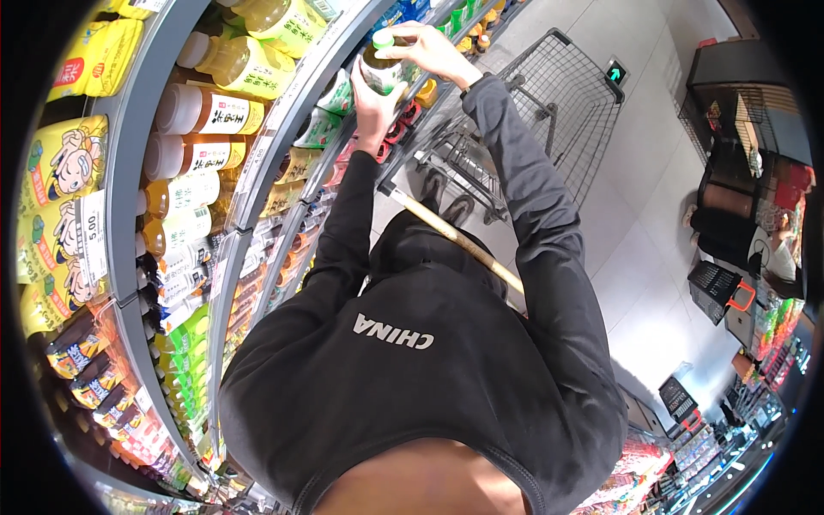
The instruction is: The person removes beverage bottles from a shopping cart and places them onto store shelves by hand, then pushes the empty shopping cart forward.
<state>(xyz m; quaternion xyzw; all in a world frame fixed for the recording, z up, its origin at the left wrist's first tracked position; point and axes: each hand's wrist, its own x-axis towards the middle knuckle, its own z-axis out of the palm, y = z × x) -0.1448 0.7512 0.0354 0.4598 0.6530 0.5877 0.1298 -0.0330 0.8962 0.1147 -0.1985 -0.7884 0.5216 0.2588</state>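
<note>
Both of my hands are at a drink bottle (381,72) with a light green cap, a dark drink and a green and white label. My left hand (375,109) is wrapped around the bottle's body from the near side. The fingers of my right hand (428,50) reach over the bottle's top beside the cap; its thumb lies near the cap's base. The bottle is held at the front edge of a shelf, next to similar green-labelled bottles (320,125). Long dark sleeves cover both arms.
Curved shelves (248,212) of bottled drinks run along the left. A wire shopping cart (566,103) stands ahead on the right on the tiled floor. A pale stick (460,238) crosses beside my body. Another person (727,238) and black baskets (714,290) are farther right.
</note>
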